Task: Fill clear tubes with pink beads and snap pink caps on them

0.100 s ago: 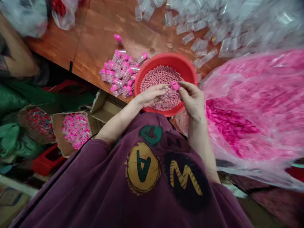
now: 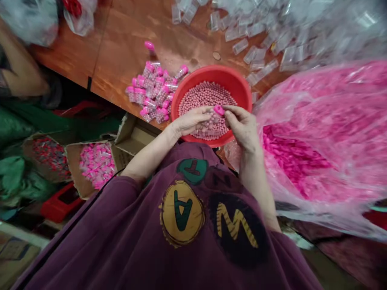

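Over a red basin of pink beads, my two hands meet. My left hand is closed around a small clear bottle that looks filled with pink beads; its fingers partly hide it. Between the fingertips of my right hand is a bright pink cap, held at the mouth of the bottle. Whether the cap is seated on it I cannot make out. Left of the basin lies a heap of bead-filled bottles with pink caps.
Empty clear bottles are strewn at the back right. A large plastic bag of pink caps bulges on the right. Below the table's left edge stand cardboard boxes, one holding capped bottles. Another person's arm shows at far left.
My right hand has moved slightly left, bringing the pink cap closer to the bottle in my left hand. The left hand has hardly moved.
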Motion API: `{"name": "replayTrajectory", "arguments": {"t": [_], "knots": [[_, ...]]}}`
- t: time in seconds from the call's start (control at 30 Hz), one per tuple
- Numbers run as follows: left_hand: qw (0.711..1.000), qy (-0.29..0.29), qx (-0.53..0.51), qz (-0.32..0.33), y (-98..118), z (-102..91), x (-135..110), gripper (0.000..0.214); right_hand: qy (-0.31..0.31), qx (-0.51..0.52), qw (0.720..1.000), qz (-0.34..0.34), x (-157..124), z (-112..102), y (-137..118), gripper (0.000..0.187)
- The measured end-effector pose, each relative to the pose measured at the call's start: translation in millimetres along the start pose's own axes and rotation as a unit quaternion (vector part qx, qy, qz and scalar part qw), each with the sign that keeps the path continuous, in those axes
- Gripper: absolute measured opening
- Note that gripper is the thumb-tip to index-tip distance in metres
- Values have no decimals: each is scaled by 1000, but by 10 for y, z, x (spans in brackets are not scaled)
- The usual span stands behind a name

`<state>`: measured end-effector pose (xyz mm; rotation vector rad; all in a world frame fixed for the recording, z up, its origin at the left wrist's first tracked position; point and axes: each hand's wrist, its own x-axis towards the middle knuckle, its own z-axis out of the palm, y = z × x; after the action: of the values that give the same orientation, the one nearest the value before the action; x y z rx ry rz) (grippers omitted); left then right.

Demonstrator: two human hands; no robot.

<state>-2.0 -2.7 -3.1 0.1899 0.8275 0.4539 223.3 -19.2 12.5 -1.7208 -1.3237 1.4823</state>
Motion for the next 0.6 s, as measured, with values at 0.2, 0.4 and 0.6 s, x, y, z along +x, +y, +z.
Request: {"name": "replayTrajectory", "arguments": {"t": [0.2,0.4,0.6], "knots": [[1000,6,3,-3,24,-47,-32,51,-19,-9,1000,-17,-22,19,-78,62],[999,46,19,12,-1,-120,-21,49,-78,-130,986,-66,-11,-114,-145,58],[996,66,47,43,-24,-125,-10,29,-106,-231,960,-116,-7,-91,-140,59]]}}
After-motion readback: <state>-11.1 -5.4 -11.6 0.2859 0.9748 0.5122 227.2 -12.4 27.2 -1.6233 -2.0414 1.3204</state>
